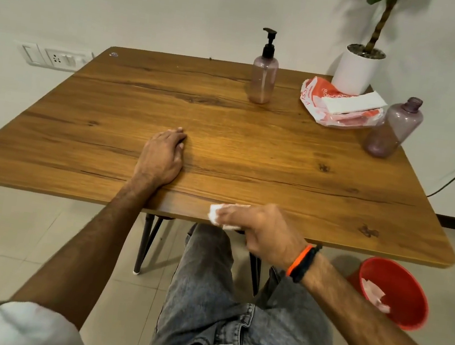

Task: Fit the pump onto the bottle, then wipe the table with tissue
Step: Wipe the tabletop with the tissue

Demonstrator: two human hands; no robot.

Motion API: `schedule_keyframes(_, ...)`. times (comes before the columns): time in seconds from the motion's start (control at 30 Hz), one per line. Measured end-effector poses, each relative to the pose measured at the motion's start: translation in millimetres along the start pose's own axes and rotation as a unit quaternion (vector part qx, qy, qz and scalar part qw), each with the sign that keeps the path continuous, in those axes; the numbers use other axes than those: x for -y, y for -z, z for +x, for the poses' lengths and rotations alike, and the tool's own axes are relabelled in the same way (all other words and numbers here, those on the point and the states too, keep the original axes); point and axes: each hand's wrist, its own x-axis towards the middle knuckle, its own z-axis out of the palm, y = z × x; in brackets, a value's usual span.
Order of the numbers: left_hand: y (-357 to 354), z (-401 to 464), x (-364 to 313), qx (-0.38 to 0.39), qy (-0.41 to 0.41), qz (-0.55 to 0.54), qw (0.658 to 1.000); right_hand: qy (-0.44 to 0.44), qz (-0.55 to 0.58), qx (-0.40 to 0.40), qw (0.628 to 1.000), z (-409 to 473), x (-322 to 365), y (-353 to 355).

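bottle [262,82]: upright, pump [269,44] on, nozzle pts left
R hand [263,232]: fingers curled on tissue [215,214] at table [251,152] near edge
L hand [164,154]: flat, relaxed, holds nothing

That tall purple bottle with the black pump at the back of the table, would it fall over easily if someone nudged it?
Probably yes. The pump bottle stands tall and narrow, and looks nearly empty through its translucent wall, so it is likely light and apt to tip if pushed near the pump. Its smooth plastic may also slide on the wooden table. Once down, its round body would likely roll.
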Motion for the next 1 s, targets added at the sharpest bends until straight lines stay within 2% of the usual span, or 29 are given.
schedule_keyframes(0.1,1,-1,-1,-0.002,0.001,0.0,1.0,-0.004,0.064,0.01,0.998,-4,6,-2)
schedule_keyframes(0.17,2,-2,-2,0.0,0.002,0.0,1.0,-0.047,0.107,-0.041,0.992,1,-1,8)
schedule_keyframes(0.27,3,-2,-4,0.003,0.003,0.003,1.0,-0.119,0.048,-0.135,0.983,13,-21,21)
schedule_keyframes(0.4,4,-3,-4,0.007,0.003,-0.002,1.0,-0.177,-0.043,-0.089,0.979,16,-29,18)
schedule_keyframes(0.47,4,-3,-4,0.007,0.004,-0.002,1.0,-0.162,-0.048,-0.077,0.983,12,-20,9)
schedule_keyframes(0.63,3,-2,-3,0.004,0.003,0.003,1.0,-0.034,-0.03,-0.029,0.999,0,26,-21)
schedule_keyframes(0.7,1,-1,-3,-0.004,0.006,0.007,1.0,-0.02,0.012,-0.017,1.0,2,28,-23)
schedule_keyframes(0.77,0,-1,-2,-0.003,0.005,0.009,1.0,-0.062,0.09,-0.036,0.993,10,19,-15)
schedule_keyframes(0.83,0,0,0,0.002,0.002,0.004,1.0,-0.122,0.128,-0.096,0.98,24,3,-3)
schedule_keyframes(0.9,0,0,1,0.002,0.001,0.0,1.0,-0.179,0.093,-0.14,0.969,42,-18,8)
schedule_keyframes(1.0,-1,0,2,-0.001,-0.004,0.0,1.0,-0.205,0.004,-0.113,0.972,71,-44,16)
